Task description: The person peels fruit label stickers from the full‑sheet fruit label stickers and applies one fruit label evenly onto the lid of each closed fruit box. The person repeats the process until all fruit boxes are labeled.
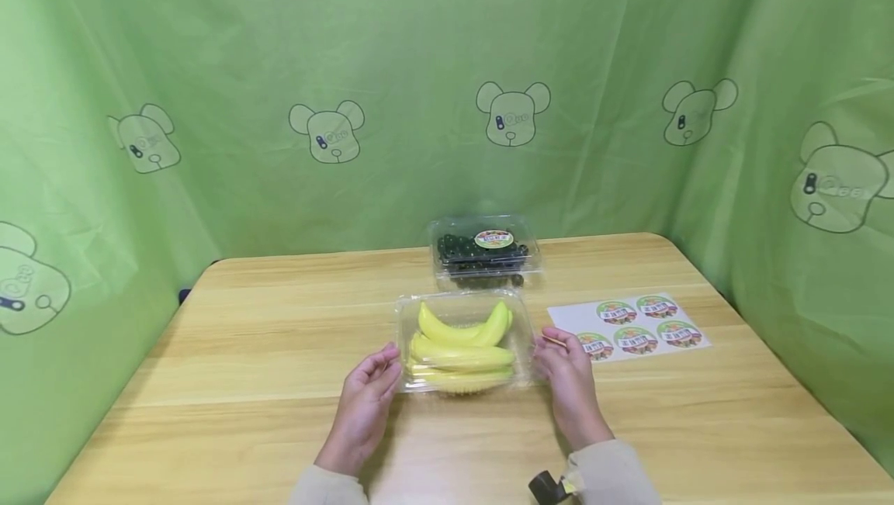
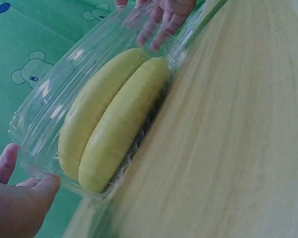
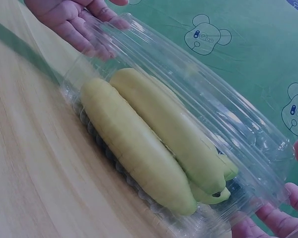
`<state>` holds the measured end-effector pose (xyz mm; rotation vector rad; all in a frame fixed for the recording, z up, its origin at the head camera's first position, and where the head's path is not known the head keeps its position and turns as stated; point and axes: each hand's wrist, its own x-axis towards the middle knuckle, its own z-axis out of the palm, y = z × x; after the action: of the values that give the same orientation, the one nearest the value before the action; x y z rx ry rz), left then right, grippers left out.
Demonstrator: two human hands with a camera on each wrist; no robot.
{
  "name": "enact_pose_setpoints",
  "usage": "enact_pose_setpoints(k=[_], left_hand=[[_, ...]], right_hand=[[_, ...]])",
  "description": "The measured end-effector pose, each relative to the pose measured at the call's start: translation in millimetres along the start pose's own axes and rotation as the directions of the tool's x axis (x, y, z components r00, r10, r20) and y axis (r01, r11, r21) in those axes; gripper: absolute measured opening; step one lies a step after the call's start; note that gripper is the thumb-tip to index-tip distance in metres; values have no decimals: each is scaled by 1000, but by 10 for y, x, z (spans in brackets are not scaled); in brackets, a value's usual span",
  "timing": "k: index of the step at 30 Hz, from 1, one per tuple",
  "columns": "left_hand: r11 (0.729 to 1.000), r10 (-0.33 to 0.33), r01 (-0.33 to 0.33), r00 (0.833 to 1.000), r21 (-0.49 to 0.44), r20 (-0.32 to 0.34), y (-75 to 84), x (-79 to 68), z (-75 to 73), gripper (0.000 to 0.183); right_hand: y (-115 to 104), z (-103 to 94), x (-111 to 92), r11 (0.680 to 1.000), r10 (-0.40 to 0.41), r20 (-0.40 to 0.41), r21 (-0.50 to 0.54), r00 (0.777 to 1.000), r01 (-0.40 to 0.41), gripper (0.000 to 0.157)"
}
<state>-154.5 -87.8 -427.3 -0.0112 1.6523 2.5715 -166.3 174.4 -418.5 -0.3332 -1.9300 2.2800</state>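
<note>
A clear plastic clamshell box (image 1: 407, 319) of yellow bananas (image 1: 461, 356) is in front of me on the wooden table, its lid lying over the fruit. My left hand (image 1: 366, 396) holds its left side, with the thumb near a lower corner in the left wrist view. On the opposite side my right hand (image 1: 571, 385) grips the box, its fingers partly seen through the plastic in the right wrist view. No sticker shows on this lid. Whether the box's base fully touches the table is hard to tell.
Behind stands another clear box (image 1: 447, 266) of dark grapes (image 1: 461, 249), with a round sticker (image 1: 493, 239) on its lid. A white sheet (image 1: 574, 319) bearing several round fruit stickers lies at the right. Green curtains (image 1: 419, 39) surround the table (image 1: 244, 334).
</note>
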Motion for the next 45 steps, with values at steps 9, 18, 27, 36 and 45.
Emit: enact_pose_setpoints(k=[9,18,27,36,45], left_hand=[[1000,6,-6,1000,3,3,14,-6,8,43],[999,24,-25,1000,22,7,13,-19,-2,45],[1000,21,-21,1000,8,-2,20,-36,-1,44],[995,21,-21,1000,95,7,12,-34,0,48],[990,19,-21,1000,138,15,-6,-56,15,46]], right_hand=[[0,-1,5,1000,5,0,-10,1000,-5,41],[22,7,4,1000,2,12,-18,1000,-1,41],[22,18,4,1000,1,18,-25,1000,-1,41],[25,25,0,1000,2,17,-24,1000,-1,40],[34,-4,14,1000,6,31,-28,999,-5,42]])
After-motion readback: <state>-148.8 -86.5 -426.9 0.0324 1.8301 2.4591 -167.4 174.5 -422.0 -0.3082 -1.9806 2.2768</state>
